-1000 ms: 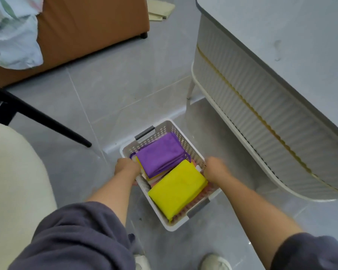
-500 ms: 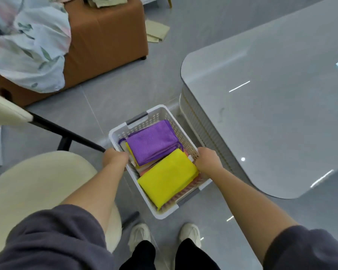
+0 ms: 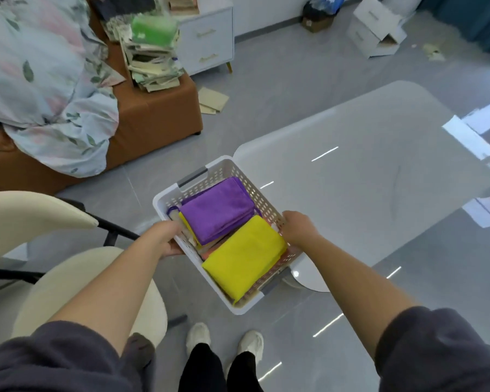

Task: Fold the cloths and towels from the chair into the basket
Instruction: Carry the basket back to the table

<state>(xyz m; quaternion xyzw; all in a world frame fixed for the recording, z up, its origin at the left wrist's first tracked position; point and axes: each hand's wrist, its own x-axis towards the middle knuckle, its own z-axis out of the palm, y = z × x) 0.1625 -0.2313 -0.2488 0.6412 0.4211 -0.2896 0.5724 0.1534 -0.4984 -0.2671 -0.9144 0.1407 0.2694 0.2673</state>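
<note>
Head view, looking down: I hold a white perforated plastic basket (image 3: 232, 176) between my hands, above the grey tiled floor (image 3: 266, 94). My left hand (image 3: 164, 239) curls round its left rim and my right hand (image 3: 299, 229) round its right rim. Inside lie a folded purple cloth (image 3: 218, 210) and a folded yellow cloth (image 3: 244, 256), both soft. A cream chair (image 3: 91, 275) sits to my left, and a glossy table (image 3: 365, 171) is close on my right.

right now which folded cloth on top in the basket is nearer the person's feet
The yellow cloth: it lies at the near end of the basket, while the purple cloth lies at the far end.
</note>
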